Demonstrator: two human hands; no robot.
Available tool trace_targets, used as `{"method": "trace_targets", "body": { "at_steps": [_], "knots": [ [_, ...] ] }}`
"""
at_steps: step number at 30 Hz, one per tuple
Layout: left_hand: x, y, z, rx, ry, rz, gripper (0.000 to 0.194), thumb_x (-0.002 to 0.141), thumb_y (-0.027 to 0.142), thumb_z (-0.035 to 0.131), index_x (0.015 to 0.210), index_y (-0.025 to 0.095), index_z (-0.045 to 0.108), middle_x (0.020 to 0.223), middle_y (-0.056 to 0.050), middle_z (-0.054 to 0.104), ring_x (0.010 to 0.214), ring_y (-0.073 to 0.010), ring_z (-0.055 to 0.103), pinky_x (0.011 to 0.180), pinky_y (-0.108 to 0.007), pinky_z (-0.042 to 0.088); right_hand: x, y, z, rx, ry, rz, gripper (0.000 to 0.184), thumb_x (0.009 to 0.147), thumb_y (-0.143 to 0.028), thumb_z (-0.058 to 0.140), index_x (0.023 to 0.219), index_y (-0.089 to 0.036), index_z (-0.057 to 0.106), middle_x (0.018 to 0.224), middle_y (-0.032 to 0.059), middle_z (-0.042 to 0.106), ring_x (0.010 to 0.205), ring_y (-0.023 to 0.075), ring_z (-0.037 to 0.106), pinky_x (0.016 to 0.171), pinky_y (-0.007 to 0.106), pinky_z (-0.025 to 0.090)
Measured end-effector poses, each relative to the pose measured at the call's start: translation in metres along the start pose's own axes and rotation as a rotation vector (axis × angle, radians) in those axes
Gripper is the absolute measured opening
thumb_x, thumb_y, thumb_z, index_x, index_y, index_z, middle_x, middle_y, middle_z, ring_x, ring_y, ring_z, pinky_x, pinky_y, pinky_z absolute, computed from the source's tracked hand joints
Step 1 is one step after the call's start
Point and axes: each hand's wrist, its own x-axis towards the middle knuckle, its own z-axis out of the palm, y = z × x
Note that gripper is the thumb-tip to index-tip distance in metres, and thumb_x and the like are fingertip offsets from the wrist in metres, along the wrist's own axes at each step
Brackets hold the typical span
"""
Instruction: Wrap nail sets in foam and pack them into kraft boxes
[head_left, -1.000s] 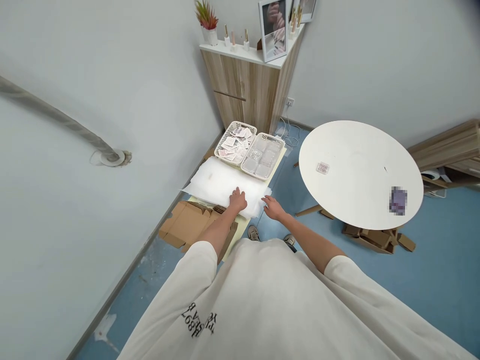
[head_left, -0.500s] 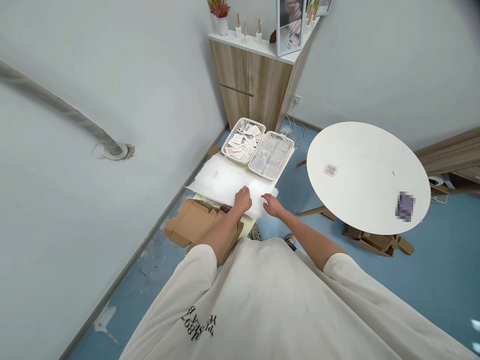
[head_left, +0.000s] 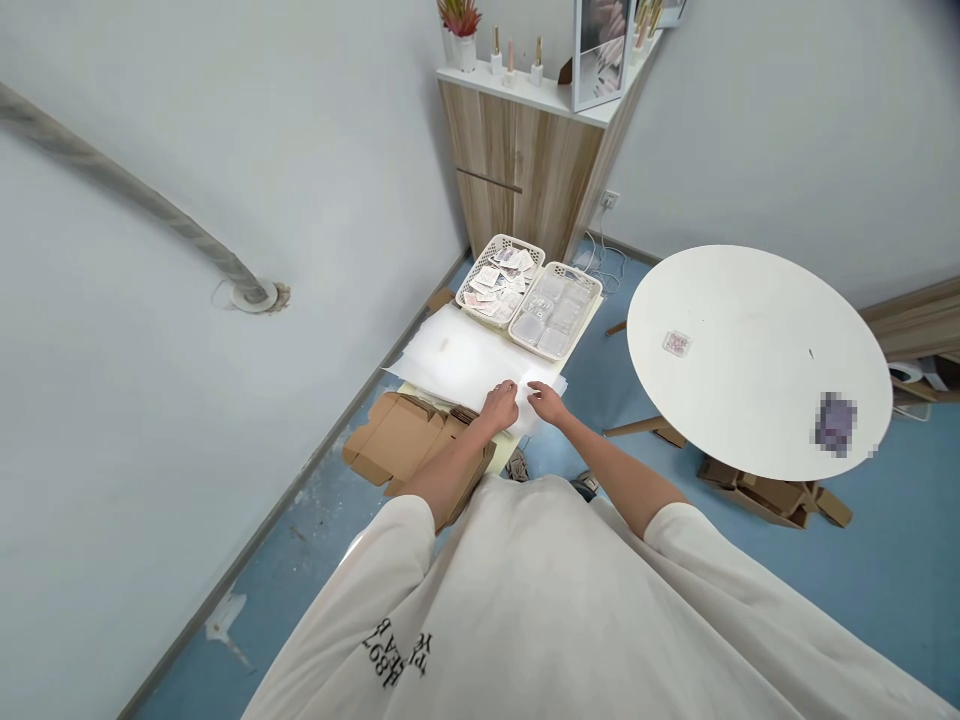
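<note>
White thin sheets (head_left: pixel 457 350) lie in a loose stack on a low surface in front of me. My left hand (head_left: pixel 500 406) is closed over their near right part, its fingertips bent together on a white sheet. Just to the right, my right hand (head_left: pixel 547 402) has its thumb and fingers curled in towards the left hand, at the white sheet between them. White on white makes the gripped edge hard to see. Under my left forearm lie flattened brown cardboard boxes (head_left: pixel 401 440).
Behind the sheets stand a basket of small printed packets (head_left: pixel 489 318) and a basket of clear plastic boxes (head_left: pixel 556 353). A round white table (head_left: pixel 735 310) at the right bears a small clear case (head_left: pixel 676 343). An open cardboard box (head_left: pixel 757 500) sits under it.
My hands have come closer together over the sheets. The right fingers, spread before, are now curled inward. The whole view has shifted slightly, so the surroundings appear further right.
</note>
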Motion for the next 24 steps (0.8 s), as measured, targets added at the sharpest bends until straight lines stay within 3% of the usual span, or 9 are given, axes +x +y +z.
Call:
{"method": "trace_targets", "body": {
  "at_steps": [6,12,19,24],
  "knots": [
    [-0.005,0.015,0.005,0.006,-0.053,0.069,0.043,0.089,0.012,0.045,0.131,0.017,0.054,0.141,-0.014,0.051,0.121,-0.0282,0.055,0.100,-0.040,0.045,0.005,0.001,0.000,0.179,0.084,0.021,0.052,0.081,-0.018,0.055,0.132,-0.022,0.061,0.141,0.0092,0.060,0.113,0.0231,0.066,0.100,0.040,0.053],
    [-0.004,0.022,0.013,-0.014,-0.064,0.109,0.048,0.089,0.012,0.045,0.137,0.017,0.050,0.143,-0.014,0.049,0.122,-0.0276,0.054,0.102,-0.040,0.045,0.003,0.000,-0.005,0.070,0.174,-0.049,0.047,0.083,-0.018,0.052,0.128,-0.018,0.066,0.137,0.0108,0.063,0.117,0.0240,0.064,0.107,0.041,0.048],
    [-0.006,0.025,0.010,-0.033,0.047,0.055,0.034,0.088,0.009,0.045,0.119,0.019,0.058,0.138,-0.012,0.050,0.120,-0.0265,0.054,0.101,-0.042,0.045,-0.015,-0.009,-0.020,-0.148,0.232,-0.305,0.037,0.090,-0.023,0.050,0.122,-0.021,0.070,0.134,0.0089,0.065,0.128,0.0255,0.056,0.113,0.043,0.041],
    [-0.004,0.035,0.001,-0.030,0.106,-0.005,0.033,0.089,0.010,0.046,0.120,0.019,0.055,0.128,-0.012,0.053,0.116,-0.0269,0.054,0.097,-0.041,0.045,-0.025,-0.020,-0.037,-0.129,0.296,-0.306,0.031,0.094,-0.032,0.051,0.115,-0.024,0.072,0.122,0.0075,0.070,0.113,0.0241,0.063,0.105,0.040,0.047]
  ]
}}
